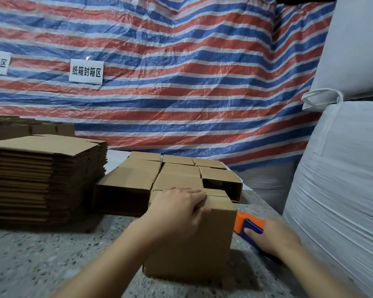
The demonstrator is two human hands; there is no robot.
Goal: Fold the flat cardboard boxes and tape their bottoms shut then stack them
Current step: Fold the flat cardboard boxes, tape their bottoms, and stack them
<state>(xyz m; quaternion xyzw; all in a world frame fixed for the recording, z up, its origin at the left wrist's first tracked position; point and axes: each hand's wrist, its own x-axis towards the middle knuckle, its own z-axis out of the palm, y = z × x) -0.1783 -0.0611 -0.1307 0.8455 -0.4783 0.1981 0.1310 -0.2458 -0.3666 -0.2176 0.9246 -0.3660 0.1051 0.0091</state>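
Item 1. Speckled grey stone-look tabletop (41,261): I see it nearest, under both forearms.

Item 2. Left hand (177,209): I see it laid on the top near edge of the folded brown cardboard box (194,244). Its fingers (192,191) lie fairly straight across the closed top flaps and the thumb (202,210) presses the near face just below the edge. The box stands upright on the tabletop, directly under those fingers.

Item 3. Right hand (276,237): I see it curled round an orange and blue plastic tape dispenser (249,226), one fingertip on the blue part. The dispenser's orange end touches or nearly touches the box's right side; I cannot tell which.

Item 4. Group of assembled brown cardboard boxes (177,173): just beyond the left fingertips, packed side by side in rows; two of them show dark open ends facing me.

Item 5. Tall stack of flat brown cardboard blanks (43,179): well to the left of the left fingers. More flat cardboard (30,127) lies behind it.

Item 6. Large white woven sacks (342,190): just right of the right hand, one above another.

Item 7. Red, white and blue striped tarpaulin (170,72): farthest, hung as a backdrop, carrying two white paper signs (86,71) with black characters.
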